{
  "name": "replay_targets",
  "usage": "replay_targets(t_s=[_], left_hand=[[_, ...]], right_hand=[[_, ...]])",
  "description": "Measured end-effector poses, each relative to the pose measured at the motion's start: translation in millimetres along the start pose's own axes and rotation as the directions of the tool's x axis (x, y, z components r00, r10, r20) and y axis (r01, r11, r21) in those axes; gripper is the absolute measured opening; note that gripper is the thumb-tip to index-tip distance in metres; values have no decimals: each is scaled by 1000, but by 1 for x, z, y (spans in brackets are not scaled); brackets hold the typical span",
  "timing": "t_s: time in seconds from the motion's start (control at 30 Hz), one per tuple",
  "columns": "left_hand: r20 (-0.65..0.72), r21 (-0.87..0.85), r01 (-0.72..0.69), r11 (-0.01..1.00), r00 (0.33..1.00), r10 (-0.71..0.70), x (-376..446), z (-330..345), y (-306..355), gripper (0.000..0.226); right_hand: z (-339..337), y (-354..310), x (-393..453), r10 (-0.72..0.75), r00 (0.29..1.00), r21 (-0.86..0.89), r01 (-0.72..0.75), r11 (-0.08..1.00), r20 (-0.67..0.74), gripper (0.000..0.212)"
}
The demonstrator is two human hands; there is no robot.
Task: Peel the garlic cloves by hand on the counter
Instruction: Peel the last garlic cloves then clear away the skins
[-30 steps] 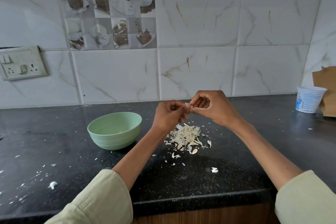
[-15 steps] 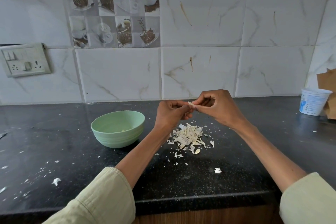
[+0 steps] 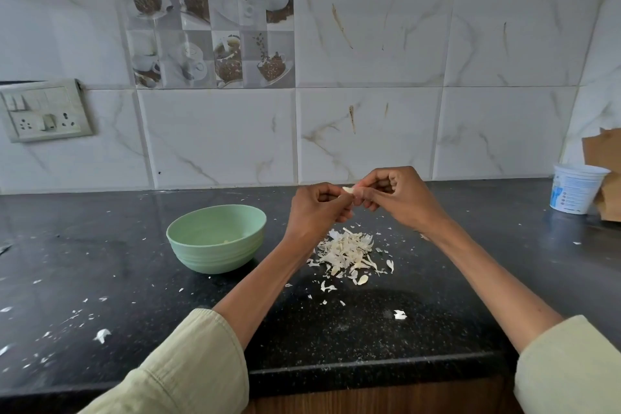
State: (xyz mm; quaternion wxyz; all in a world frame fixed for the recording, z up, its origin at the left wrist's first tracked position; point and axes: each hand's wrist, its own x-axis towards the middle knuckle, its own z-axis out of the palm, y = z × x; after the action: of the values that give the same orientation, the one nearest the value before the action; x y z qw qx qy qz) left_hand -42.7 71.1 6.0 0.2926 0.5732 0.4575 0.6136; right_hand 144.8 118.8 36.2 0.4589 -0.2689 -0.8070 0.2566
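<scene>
Nearest the viewer, below and short of the fingers, loose flakes of skin are scattered over the dark counter (image 3: 369, 339), and a single white scrap (image 3: 399, 314) is seen apart from the rest. Directly beneath the fingers a pile of peelings (image 3: 349, 254) is heaped, with smaller bits strewn round it.

Above that pile the two hands are brought together. The left hand (image 3: 317, 208) is curled, its thumb and forefinger pinched on the near end of a pale garlic clove (image 3: 348, 190). The right hand (image 3: 393, 193) is likewise curled, its fingertips (image 3: 361, 192) closed on the far side of the same clove, so that the clove is held between both hands, clear of the counter. How much skin is left on it cannot be told at this size.

The step in hand is judged to be the stripping of skin from this one clove. The next move is thought to call for a firm hold by one hand while a loose edge of skin is caught by the other and drawn away, the scrap being let fall on the pile.

To the left of the fingers a green bowl (image 3: 216, 239) is set, in which a small pale piece is just made out. Far to the right of the fingers a white tub (image 3: 576, 191) is stood against the tiled wall.
</scene>
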Motion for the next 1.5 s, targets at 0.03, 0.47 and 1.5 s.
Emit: replay_targets(t_s=[0.03,0.47,1.5], left_hand=[[23,16,-13,1000,1000,13,1,0,0,10],[6,183,-111,977,994,112,3,-4,0,15],[65,201,-124,972,992,113,-6,3,-2,39]], right_hand=[[-1,1,1,24,1000,25,-24,999,-7,12],[-7,0,1,33,996,46,-29,999,-81,16],[7,4,-1,-23,998,38,21,999,51,18]])
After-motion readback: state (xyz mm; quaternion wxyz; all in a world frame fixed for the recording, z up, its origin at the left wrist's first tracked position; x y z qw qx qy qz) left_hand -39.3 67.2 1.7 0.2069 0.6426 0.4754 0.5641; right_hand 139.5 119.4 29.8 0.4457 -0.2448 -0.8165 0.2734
